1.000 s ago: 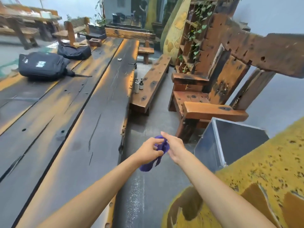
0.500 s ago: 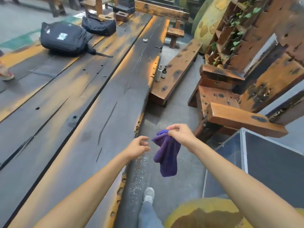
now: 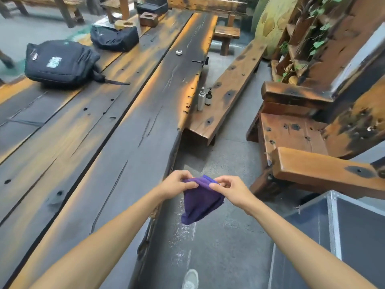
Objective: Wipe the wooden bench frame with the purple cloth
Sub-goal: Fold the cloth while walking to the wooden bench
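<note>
The purple cloth (image 3: 200,200) hangs in front of me above the grey floor, pinched along its top edge by both hands. My left hand (image 3: 176,185) grips its left corner and my right hand (image 3: 230,188) grips its right corner. The wooden bench frame (image 3: 308,165), a heavy chair-like seat with a thick armrest beam, stands to the right, about a forearm's length from the cloth. Neither hand touches the wood.
A long dark plank table (image 3: 93,142) runs along the left, with two black bags (image 3: 60,62) on it. A low plank bench (image 3: 227,92) carries two pump bottles (image 3: 204,99). A grey metal-edged box (image 3: 333,226) sits at lower right. My shoe (image 3: 190,278) shows below.
My left hand, which had let go of the cloth half a second ago, now grips it again, and the cloth is held between both hands. The view has tilted further down.
</note>
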Motion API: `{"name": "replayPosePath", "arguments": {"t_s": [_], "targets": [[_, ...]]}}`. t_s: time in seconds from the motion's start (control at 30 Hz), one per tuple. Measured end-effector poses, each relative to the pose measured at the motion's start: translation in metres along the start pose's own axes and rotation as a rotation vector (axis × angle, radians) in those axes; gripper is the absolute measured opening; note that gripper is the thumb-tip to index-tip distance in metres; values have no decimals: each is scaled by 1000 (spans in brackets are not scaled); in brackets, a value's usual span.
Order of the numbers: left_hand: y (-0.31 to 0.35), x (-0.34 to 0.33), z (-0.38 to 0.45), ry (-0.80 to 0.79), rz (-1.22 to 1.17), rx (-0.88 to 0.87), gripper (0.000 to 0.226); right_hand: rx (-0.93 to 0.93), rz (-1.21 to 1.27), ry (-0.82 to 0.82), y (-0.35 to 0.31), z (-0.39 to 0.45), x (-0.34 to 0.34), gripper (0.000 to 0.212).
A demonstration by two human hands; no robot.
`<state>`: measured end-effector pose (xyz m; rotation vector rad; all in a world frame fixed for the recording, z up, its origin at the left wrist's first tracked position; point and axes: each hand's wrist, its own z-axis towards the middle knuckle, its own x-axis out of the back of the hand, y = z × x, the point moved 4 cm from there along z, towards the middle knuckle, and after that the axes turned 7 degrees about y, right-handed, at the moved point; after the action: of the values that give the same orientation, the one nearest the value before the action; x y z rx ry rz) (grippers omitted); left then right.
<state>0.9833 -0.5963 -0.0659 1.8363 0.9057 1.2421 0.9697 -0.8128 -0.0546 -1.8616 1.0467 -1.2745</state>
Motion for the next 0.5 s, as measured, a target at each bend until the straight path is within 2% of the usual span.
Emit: {"name": "replayPosePath", "arguments": {"t_s": [0.07,0.17,0.37,0.5], "targets": [[15,-6,36,-7,62,-46,20,10,2,38,4,26,26,7],[29,-10,66,1,68,-87,28,63,9,150,3,52,45,7],[99,-28,179,128,213,-270,36,88,99,369,-10,134,124,13],[130,-34,258,105,231,-375,42,86,156,486,-13,193,172,13]]}}
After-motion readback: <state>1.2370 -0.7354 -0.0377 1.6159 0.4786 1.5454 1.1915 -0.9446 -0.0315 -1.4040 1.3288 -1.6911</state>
